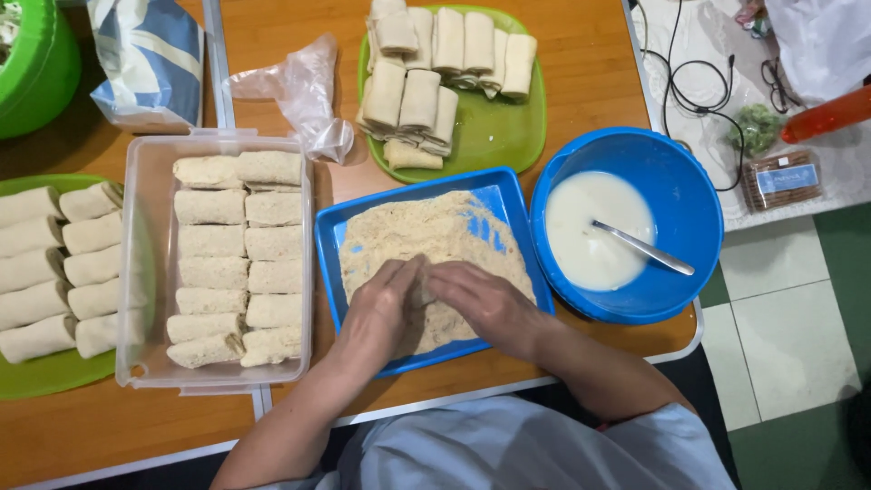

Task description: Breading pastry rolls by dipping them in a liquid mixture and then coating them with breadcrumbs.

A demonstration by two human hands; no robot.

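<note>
My left hand [381, 308] and my right hand [481, 299] meet over a blue square tray [331, 238] filled with breadcrumbs [426, 231]. Both press on a roll [420, 292] buried in the crumbs, mostly hidden under my fingers. To the right stands a blue bowl [680, 181] of white batter with a metal spoon [644, 248] in it. Behind the tray, a green plate [499, 132] carries several plain pale rolls [422, 95]. On the left, a clear plastic box [136, 272] holds several crumb-coated rolls [236, 259] in two columns.
Another green plate [54, 372] with plain rolls lies at far left. A crumpled clear bag [299, 91], a blue-white packet [150, 59] and a green tub [32, 73] sit at the back. Black cables [689, 86] and small packets lie on a white surface at right.
</note>
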